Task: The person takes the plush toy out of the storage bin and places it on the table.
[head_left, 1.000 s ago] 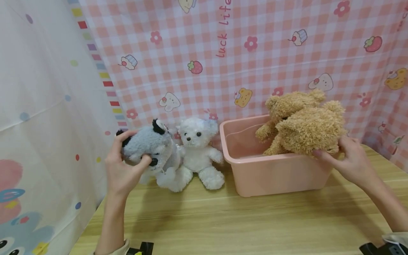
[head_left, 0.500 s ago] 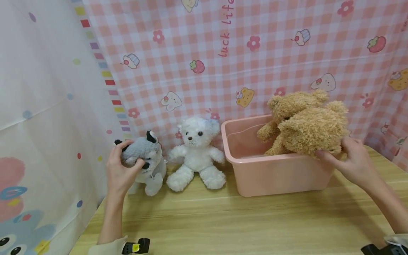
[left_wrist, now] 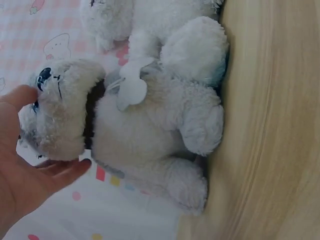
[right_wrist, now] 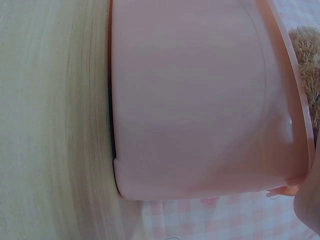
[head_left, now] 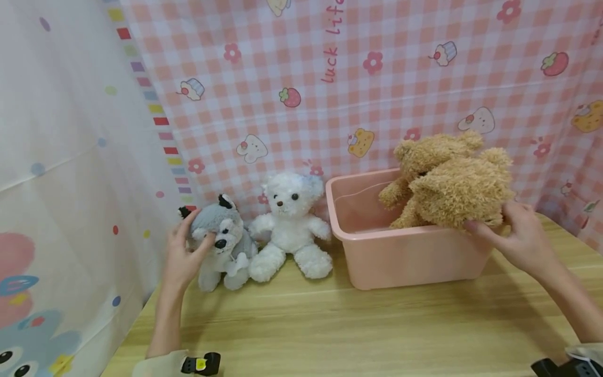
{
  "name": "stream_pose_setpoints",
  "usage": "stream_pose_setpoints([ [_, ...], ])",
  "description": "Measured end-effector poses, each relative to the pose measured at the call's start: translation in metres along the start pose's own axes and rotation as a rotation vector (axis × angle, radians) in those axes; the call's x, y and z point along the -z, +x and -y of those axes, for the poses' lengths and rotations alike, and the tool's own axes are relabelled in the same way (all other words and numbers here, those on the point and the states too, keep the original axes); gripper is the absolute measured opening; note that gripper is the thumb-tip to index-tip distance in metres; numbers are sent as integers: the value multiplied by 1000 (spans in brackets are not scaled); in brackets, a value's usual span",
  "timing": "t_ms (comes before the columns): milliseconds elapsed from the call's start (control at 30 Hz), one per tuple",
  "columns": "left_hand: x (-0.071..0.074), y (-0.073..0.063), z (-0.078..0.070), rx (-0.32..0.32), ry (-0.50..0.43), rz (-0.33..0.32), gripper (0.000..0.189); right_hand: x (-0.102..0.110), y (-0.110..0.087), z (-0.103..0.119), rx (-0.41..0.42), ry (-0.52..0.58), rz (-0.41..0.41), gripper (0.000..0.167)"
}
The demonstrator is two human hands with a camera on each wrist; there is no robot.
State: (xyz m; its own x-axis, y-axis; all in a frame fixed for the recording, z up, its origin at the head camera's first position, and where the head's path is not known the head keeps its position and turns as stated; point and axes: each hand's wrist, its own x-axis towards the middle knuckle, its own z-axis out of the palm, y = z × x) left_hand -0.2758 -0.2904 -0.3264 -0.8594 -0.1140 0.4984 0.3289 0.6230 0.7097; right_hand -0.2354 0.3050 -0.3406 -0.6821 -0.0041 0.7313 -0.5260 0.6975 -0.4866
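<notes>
A grey-and-white plush husky [head_left: 219,241] with black-edged ears sits upright on the table at the left. My left hand [head_left: 183,256] grips its head from the side, thumb on the face near the eye and fingers behind; the left wrist view shows the plush husky [left_wrist: 140,125] with a white bone-shaped piece on its chest. Beside it sits a white teddy bear [head_left: 292,225]. On the right, my right hand [head_left: 523,235] grips a curly tan teddy bear [head_left: 464,191], which lies over the rim of a pink bin [head_left: 419,259]. Another tan teddy bear [head_left: 435,149] leans behind it.
The bin stands on a wooden table [head_left: 330,324]; part of its inside shows at the left. A pink checked cloth [head_left: 301,63] hangs right behind the toys, and a white printed curtain [head_left: 70,157] borders the left side.
My left hand has lowered the plush husky away from the white teddy bear, then turned it upright, face forward, onto the table. My right hand and the tan bears have stayed put.
</notes>
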Motion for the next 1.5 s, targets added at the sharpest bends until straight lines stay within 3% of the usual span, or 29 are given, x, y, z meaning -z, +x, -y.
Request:
stream_pose_setpoints([
  [133, 0, -1, -2, 72, 23, 71, 88, 1, -1, 1, -23, 4, 5, 22],
  [267, -2, -2, -4, 104, 37, 59, 100, 1, -1, 2, -28, 1, 15, 22],
  [500, -5, -2, -2, 32, 34, -53, 84, 1, 0, 2, -43, -5, 28, 20],
  [700, -5, -3, 2, -14, 55, -103, 79, 1, 0, 3, -45, -19, 34, 27],
  [867, -6, -3, 5, -46, 45, -134, 76, 1, 2, 2, -29, 1, 13, 20],
  [1100, -4, -2, 2, -27, 62, -118, 80, 1, 2, 0, 19, 7, -7, 20],
  [1233, -3, -1, -2, -13, 22, -127, 81, 1, 3, -1, 33, 16, -6, 21],
  [1500, -3, 0, -13, -15, -54, -235, 64, 1, 3, -1, 49, 19, -9, 23],
])
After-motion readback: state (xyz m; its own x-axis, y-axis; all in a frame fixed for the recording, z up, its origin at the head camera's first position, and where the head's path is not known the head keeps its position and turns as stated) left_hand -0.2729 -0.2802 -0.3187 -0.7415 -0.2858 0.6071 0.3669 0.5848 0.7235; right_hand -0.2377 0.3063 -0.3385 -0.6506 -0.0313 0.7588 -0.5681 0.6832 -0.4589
